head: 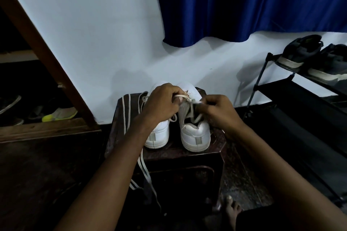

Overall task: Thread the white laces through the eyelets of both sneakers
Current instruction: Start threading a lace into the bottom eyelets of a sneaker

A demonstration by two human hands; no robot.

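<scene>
Sitting heels-toward-camera on a dark stool (206, 157): two white sneakers, side by side, toes toward the wall. Left hand (161, 106) hovers over the left sneaker (158, 135), fingers curled, pinching a loop of white lace (181, 96) that runs across to the right sneaker (195, 135). Right hand (218, 111) is at the right sneaker's eyelet area, fingers curled and pinching the lace near the tongue; exact eyelet is hidden by the fingers. Lace strands cross loosely over the right sneaker's grey tongue. A second lace (143, 167) trails from the left sneaker, over the stool's left edge and down its front. Off to the right, a black shoe rack (293, 92) holds dark shoes (300, 52). Blue curtain (244, 2) hangs above.
</scene>
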